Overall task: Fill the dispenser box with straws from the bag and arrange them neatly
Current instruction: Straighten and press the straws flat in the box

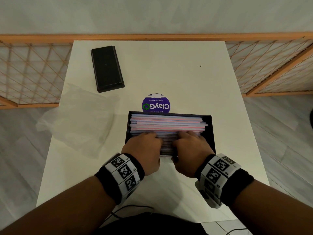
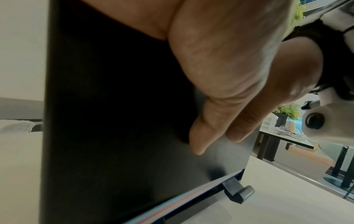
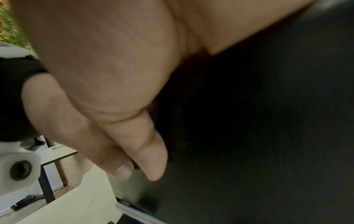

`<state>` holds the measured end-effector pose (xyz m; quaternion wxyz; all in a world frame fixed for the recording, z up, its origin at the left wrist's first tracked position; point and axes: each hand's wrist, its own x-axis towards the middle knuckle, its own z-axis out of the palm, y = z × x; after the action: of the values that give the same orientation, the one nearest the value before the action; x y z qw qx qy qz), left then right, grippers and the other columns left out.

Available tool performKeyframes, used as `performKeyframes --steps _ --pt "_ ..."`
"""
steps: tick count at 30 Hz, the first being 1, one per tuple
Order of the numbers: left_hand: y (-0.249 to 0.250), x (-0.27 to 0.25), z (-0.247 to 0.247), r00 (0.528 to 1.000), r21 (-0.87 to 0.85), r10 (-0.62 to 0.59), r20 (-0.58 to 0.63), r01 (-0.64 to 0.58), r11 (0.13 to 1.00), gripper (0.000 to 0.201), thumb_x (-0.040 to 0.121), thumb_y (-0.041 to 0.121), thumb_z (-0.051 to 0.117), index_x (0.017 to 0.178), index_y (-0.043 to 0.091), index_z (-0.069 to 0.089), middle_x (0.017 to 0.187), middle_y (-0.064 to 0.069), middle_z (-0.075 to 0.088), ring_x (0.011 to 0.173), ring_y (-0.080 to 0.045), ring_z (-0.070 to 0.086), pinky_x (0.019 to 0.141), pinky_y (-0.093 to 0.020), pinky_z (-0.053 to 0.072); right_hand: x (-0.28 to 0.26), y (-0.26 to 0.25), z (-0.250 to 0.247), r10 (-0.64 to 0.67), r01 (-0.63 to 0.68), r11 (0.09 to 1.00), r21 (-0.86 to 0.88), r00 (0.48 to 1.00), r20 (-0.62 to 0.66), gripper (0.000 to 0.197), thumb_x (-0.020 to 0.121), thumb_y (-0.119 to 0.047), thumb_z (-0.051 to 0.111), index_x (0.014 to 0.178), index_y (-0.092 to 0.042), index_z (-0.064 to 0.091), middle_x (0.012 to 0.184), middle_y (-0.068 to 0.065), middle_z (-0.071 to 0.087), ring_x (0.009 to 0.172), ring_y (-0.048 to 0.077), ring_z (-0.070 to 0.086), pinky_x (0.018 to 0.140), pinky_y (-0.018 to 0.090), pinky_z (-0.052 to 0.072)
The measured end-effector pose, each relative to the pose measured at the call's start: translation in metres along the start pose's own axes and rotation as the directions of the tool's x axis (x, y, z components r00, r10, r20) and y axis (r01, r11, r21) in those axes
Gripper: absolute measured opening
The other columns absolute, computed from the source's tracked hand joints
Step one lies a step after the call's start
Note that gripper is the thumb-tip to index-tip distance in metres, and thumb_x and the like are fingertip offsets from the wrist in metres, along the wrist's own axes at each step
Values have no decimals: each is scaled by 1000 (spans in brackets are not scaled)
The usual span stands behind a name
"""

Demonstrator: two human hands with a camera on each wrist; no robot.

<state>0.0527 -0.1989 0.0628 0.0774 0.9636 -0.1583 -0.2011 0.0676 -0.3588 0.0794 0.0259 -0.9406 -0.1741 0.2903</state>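
Pressing down on the pile, you have both hands over the near half of the open black rectangular dispenser box (image 1: 208, 126) at the middle of the white table (image 1: 169, 65): your left hand (image 1: 144, 150) and right hand (image 1: 189, 150) lie side by side, fingers curved over the pink, blue and white striped plastic straws (image 1: 167, 123) and thumbs hooked down the box's near wall, as the wrist views show, left thumb (image 2: 203, 136) and right thumb (image 3: 151, 154) both flat against the dark front. The straws lie lengthwise and fill the box nearly to its rim, though a few at the far right jut out unevenly toward the end wall. The likely trouble, to my eye, is that a hard squeeze toward you will buckle or roll the top layer up over the rim, or slide the light box off toward your lap; the slot along the bottom front, where coloured straw ends (image 2: 191, 195) already show, could also let some slip out if you tilt it. Ease the ragged ends in from the right instead. You have open table on the right and beyond the round purple sticker (image 1: 155, 103); to the left sits the crumpled clear plastic bag (image 1: 76, 119), apparently empty, and farther back the flat black box lid (image 1: 107, 68), well apart from your hands.
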Motion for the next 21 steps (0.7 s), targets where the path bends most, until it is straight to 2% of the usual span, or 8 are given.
performKeyframes --steps 4,9,13,16,21 --pt "0 0 0 1000 10 0 -2 0 1000 30 87 36 58 115 25 61 120 5 57 116 -20 56 91 -34 49 1 0 -1 5 -5 999 39 1000 7 27 83 -36 57 108 -26 63 112 -3 63 104 24 60 89 34 49" --pt "0 2 -1 999 9 -12 37 11 1000 27 87 37 58 111 26 62 116 5 60 109 -22 61 86 -36 51 2 -1 0 11 -11 1000 -9 999 31 29 84 -38 55 108 -26 66 114 -2 59 109 25 57 95 36 44" --pt "0 2 0 999 18 -18 44 17 1000 25 86 37 59 108 25 66 111 4 64 102 -22 65 84 -35 53 5 -1 0 16 -17 1000 14 999 42 27 82 -35 56 104 -23 67 108 -2 65 100 25 63 87 32 50" --pt "0 3 1 998 18 -28 62 27 999 26 86 38 59 108 25 66 111 3 63 102 -23 65 84 -35 53 6 -1 0 26 -26 1000 10 998 62 26 82 -35 56 102 -23 67 103 -2 66 96 24 64 87 32 51" --pt "0 4 -1 995 -6 -28 99 28 1000 24 84 36 59 104 24 68 102 3 68 92 -23 67 79 -35 58 8 0 -2 51 -57 997 51 992 118 21 78 -33 56 95 -23 64 91 -3 66 83 23 64 79 33 56"
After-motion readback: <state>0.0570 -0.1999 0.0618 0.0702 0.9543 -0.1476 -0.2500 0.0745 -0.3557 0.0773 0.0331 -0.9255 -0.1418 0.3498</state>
